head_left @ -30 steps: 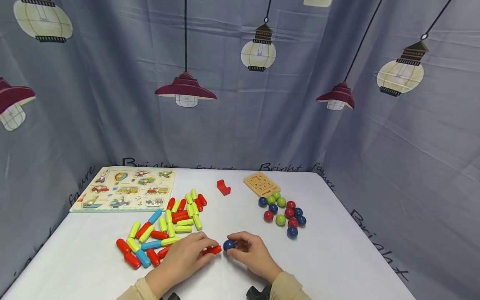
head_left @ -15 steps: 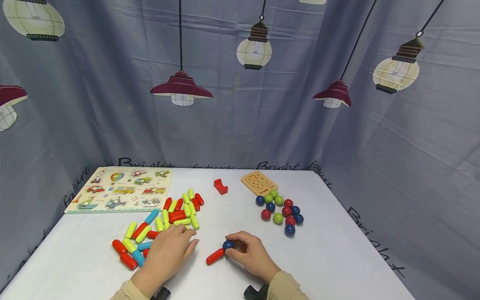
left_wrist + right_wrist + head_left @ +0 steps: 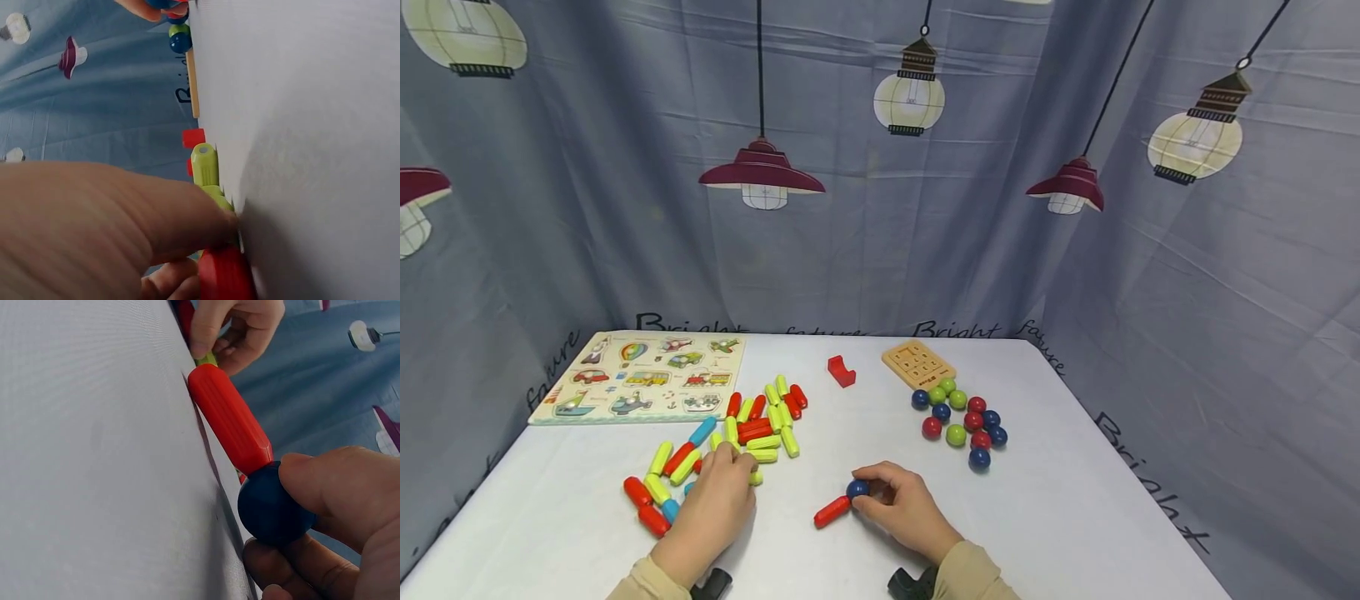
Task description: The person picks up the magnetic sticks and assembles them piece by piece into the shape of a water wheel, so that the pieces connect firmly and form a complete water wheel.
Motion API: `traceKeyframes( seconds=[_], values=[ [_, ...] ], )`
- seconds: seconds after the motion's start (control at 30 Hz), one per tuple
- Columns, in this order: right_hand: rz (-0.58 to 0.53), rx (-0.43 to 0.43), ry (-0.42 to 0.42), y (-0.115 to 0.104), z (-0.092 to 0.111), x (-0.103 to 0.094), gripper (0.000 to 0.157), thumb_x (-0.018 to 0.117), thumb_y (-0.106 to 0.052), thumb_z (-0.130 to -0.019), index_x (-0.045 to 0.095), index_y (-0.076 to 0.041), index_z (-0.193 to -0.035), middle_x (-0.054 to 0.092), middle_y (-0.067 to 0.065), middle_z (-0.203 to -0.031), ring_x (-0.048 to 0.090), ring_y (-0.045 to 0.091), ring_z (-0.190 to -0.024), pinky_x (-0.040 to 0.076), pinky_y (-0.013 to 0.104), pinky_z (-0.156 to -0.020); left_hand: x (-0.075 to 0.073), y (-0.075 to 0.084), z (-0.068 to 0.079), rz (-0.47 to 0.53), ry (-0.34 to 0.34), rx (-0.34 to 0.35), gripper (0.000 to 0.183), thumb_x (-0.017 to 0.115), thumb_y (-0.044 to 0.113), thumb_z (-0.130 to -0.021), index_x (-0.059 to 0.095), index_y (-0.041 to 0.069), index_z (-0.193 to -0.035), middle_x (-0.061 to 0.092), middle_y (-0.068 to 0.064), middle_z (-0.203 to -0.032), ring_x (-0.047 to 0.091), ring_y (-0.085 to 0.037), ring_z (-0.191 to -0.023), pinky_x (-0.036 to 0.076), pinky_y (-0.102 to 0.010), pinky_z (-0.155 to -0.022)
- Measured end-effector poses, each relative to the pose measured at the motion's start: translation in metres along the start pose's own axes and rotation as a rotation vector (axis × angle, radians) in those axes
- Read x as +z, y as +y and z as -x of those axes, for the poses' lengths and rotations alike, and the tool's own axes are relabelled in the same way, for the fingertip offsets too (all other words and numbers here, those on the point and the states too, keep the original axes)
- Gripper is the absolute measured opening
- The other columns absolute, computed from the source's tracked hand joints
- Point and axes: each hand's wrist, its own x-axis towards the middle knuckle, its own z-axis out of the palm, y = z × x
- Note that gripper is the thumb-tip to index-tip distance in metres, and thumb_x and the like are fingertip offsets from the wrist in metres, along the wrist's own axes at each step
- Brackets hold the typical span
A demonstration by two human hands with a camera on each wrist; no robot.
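Observation:
My right hand (image 3: 906,512) pinches a dark blue ball (image 3: 272,506) between thumb and fingers, close over the white table. A red magnetic rod (image 3: 230,419) touches the ball end-on and points away to the left. At the near side of the rod pile, my left hand (image 3: 718,496) reaches down with curled fingers. Its thumb and fingers are around a yellow-green rod (image 3: 756,477), whose end shows past the fingertips; the rest is hidden by the hand. A red rod (image 3: 225,275) lies right by the left thumb in the left wrist view.
Several red, yellow-green and blue rods, such as a blue rod (image 3: 703,431), lie around the left hand. A picture puzzle board (image 3: 647,400) is behind them. Farther back are a red notched block (image 3: 842,372) and a wooden number board (image 3: 951,375). Several balls, including a green ball (image 3: 956,435), lie at right.
My left hand has let go of the red rod, which now lies against the blue ball, and moved left to the pile onto a yellow-green rod. The right hand keeps its hold.

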Motion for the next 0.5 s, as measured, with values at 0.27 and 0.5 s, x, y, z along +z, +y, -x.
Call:
traceKeyframes(
  seconds=[0.27,0.5],
  values=[
    [0.049,-0.032,0.014,0.0000,-0.0007,0.0029,0.035,0.082,-0.035,-0.088,0.075,-0.024,-0.121,0.066,-0.011,-0.109,0.059,0.010,-0.091,0.050,0.021,-0.075,0.0040,-0.0025,-0.0023,-0.046,-0.022,0.047,0.021,0.081,0.018,-0.089,0.064,0.010,-0.099,0.055,-0.006,-0.091,0.048,-0.022,-0.082,0.045,-0.036,-0.067],
    [0.131,-0.016,0.021,0.0009,-0.0008,0.0034,0.038,0.081,-0.039,-0.089,0.075,-0.028,-0.125,0.063,-0.014,-0.106,0.056,0.007,-0.088,0.049,0.020,-0.070,0.0052,-0.0003,-0.0013,-0.059,-0.034,0.057,0.030,0.079,0.024,-0.091,0.061,0.014,-0.113,0.061,-0.006,-0.098,0.051,-0.023,-0.083,0.050,-0.038,-0.069]
  ],
)
